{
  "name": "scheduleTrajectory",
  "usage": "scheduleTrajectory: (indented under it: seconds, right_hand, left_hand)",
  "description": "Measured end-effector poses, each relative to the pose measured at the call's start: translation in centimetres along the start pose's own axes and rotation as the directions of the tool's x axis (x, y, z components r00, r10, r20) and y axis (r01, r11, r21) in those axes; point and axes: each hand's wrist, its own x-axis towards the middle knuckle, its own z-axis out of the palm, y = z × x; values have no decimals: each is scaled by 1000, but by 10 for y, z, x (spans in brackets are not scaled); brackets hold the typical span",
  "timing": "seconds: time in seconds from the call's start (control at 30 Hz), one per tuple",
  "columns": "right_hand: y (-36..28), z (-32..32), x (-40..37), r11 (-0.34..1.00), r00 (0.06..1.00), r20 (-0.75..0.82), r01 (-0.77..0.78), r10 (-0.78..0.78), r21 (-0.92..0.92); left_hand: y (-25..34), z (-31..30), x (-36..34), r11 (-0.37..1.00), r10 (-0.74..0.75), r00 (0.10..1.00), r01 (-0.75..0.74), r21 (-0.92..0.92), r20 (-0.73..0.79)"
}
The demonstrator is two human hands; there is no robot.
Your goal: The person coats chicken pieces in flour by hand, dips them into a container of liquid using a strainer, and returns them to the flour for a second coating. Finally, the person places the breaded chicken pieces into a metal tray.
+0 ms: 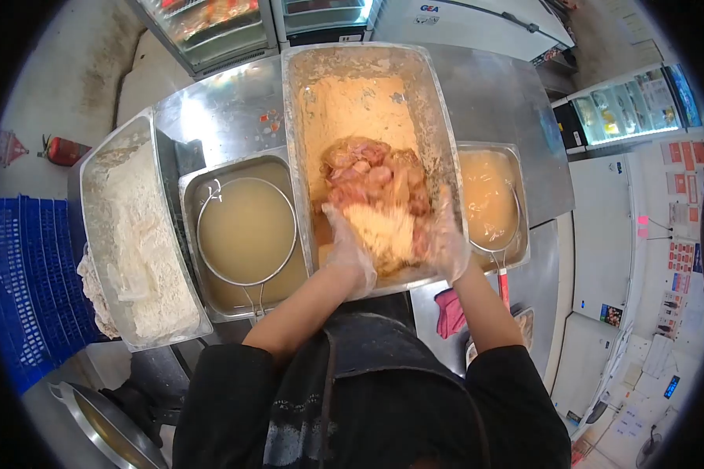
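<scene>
A deep metal tub (291, 117) in front of me holds orange-tinted flour (360, 102) and a heap of raw meat pieces (368, 173), some coated with flour. My left hand (346, 248), in a clear plastic glove, is at the heap's near left side with its fingers stretched out. On the heap's right, by the tub wall, my gloved right hand (447, 242) has its fingers extended upward, slightly blurred. Loose flour (379, 230) lies smeared by motion over the meat between the two hands. Some fingertips are hard to make out.
Left of the tub stand a pan of cloudy liquid with a round strainer (246, 230) and a tray of white flour (145, 242). To the right, another pan (489, 195) holds orange liquid and a red-handled strainer (503, 288). A pink cloth (449, 313) lies nearby.
</scene>
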Motion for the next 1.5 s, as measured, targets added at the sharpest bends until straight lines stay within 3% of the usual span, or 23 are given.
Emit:
scheduleTrajectory:
  seconds: [0.1, 0.2, 0.27, 0.3, 0.33, 0.37, 0.4, 0.5, 0.53, 0.6, 0.67, 0.83, 0.87, 0.93, 1.0, 1.03, 1.1, 1.2, 1.23, 1.3, 1.37, 1.4, 1.5]
  right_hand:
    - [-21, -34, 30, 895, 912, 395, -263, 109, 361]
    - [-45, 3, 18, 896, 962, 228, 36, -151, 442]
    - [-17, -20, 38, 999, 986, -162, 19, -25, -39]
    - [-4, -40, 41, 799, 981, -175, -40, -82, -600]
    - [6, -55, 39, 310, 979, -156, -109, -132, -945]
    - [8, -53, 41, 13, 998, -65, -65, -21, -998]
    - [10, -50, 42, -274, 994, -3, 28, 113, -961]
    - [32, -56, 42, -260, 990, -52, -16, 130, -965]
    - [40, -63, 42, -257, 990, -45, -10, 132, -966]
    - [47, -72, 34, -307, 994, 16, 50, 112, -950]
    - [29, -60, 11, -306, 987, 8, 58, 162, -950]
    - [41, -80, 35, -275, 989, 40, 78, 139, -958]
    - [27, -61, 41, -265, 953, -82, -2, 291, -964]
    - [42, -47, 45, -276, 880, -194, -75, 434, -958]
    - [83, -53, 72, -343, 795, 144, 408, 589, -846]
    - [106, -56, 86, -341, 727, 246, 557, 641, -757]
    - [155, -64, 112, -35, 888, -5, 12, 460, -999]
    - [174, -66, 128, 712, 831, -47, -502, 554, -492]
    - [171, -68, 131, 790, 811, -4, -572, 586, -221]
    - [108, -40, 94, 866, 935, -53, -344, 349, -362]
    - [46, -10, 57, 943, 979, -32, -204, 203, -264]
    - [32, -5, 40, 983, 989, -17, -147, 146, -106]
    - [12, 3, 24, 995, 975, -218, -49, 29, -86]
  left_hand:
    - [11, 30, -2, 976, 149, 962, -180, 122, 227]
    - [31, 48, -7, 967, 197, 867, -249, 57, 458]
    - [37, 14, 21, 704, 356, 929, -341, 623, 106]
    - [41, -6, 36, 698, 360, 926, -349, 625, 115]
    - [41, -35, 49, 139, 465, 859, -311, 940, 215]
    - [38, -57, 54, -468, 477, 806, -105, 878, 351]
    - [28, -67, 52, -467, 480, 809, -93, 880, 340]
    - [5, -86, 36, -781, 340, 827, -17, 625, 448]
    - [2, -91, 22, -947, 117, 782, -96, 305, 612]
    - [-10, -87, 5, -988, -142, 721, -147, -51, 678]
    - [-34, -78, 2, -681, 294, 861, -115, 723, 414]
    - [-28, -68, -7, -557, 413, 876, 27, 830, 248]
    - [-17, -68, -15, -896, 191, 832, -70, 439, 521]
    - [-16, -76, -13, -992, -128, 756, -108, -70, 642]
    - [-30, -71, 19, -945, 82, 905, -62, 320, 418]
    - [-39, -70, 33, -897, 143, 936, -14, 442, 322]
    - [-56, -74, 51, -233, 722, 684, 95, 968, 107]
    - [-47, -54, 67, -132, 705, 707, 52, 990, 57]
    - [-44, -49, 67, -132, 707, 704, 39, 990, 67]
    - [-26, -25, 45, -180, 746, 633, -106, 978, 206]
    - [9, 10, -11, -220, 541, 749, -312, 924, 382]
    - [17, -11, 22, -536, 604, 567, -232, 812, 561]
    - [69, -31, 76, -934, 357, 307, 92, 346, 882]
